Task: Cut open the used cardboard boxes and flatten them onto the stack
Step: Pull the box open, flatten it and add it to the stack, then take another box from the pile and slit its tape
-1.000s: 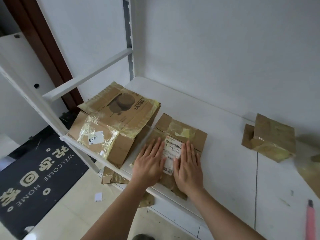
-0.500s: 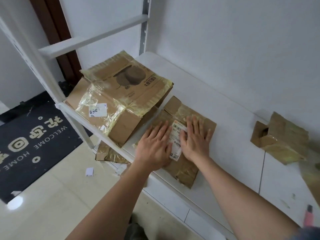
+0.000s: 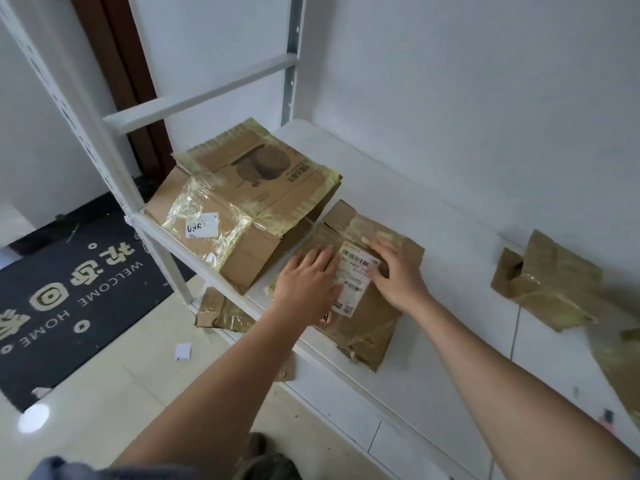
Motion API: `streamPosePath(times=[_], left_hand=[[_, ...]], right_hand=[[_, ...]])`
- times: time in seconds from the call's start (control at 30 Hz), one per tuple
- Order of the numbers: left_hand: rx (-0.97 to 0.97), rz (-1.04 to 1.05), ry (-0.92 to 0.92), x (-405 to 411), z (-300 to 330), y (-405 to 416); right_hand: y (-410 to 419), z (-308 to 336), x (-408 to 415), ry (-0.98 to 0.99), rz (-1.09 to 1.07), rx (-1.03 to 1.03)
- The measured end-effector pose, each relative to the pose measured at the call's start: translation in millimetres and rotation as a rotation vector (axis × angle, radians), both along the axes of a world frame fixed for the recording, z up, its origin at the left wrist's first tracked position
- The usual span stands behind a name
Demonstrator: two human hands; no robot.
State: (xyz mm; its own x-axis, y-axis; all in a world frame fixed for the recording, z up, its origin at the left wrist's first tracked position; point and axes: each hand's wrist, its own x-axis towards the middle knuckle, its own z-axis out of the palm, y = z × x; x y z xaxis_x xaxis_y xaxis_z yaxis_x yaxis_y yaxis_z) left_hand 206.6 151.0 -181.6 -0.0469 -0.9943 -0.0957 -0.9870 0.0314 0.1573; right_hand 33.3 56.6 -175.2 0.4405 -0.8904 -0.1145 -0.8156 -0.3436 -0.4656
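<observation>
Both hands lie flat, fingers straight: the left hand (image 3: 306, 284) and right hand (image 3: 398, 275) press a flattened box (image 3: 367, 320) onto the white shelf (image 3: 433, 375), beside the taped stack (image 3: 242, 216) (flattening step, apparently). Next, likely moving it onto that stack.

Shipping label (image 3: 356, 271) partly covered by the left hand (image 3: 308, 284) and right hand (image 3: 398, 271), its small print unreadable, far right of the right hand a taped cardboard piece (image 3: 620, 372) and a pink tool (image 3: 607, 419) blurred and cut off by the edge
</observation>
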Motion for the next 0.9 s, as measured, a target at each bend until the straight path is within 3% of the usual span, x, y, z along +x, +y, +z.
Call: streamPosePath(times=[0.13, 0.33, 0.43, 0.6, 0.73, 0.9], left_hand=[[-0.179, -0.002, -0.111, -11, 45, -3], [-0.342, -0.068, 0.025, -69, 92, -1], [-0.336, -0.119, 0.041, -110, 98, -9], [-0.289, -0.124, 0.074, -177, 82, -21], [-0.305, -0.115, 0.087, -211, 72, -26], [-0.316, -0.078, 0.076, -220, 67, -17]], right_hand=[[13, 35, -24, -0.089, 0.027, -0.283], [29, 61, -86, 0.001, -0.014, -0.513], [23, 64, -135, 0.121, -0.070, -0.512], [-14, 57, -208, 0.531, -0.226, -0.347], [-43, 47, -237, 0.581, -0.200, -0.090], [-30, 35, -243, 0.546, -0.182, -0.261]])
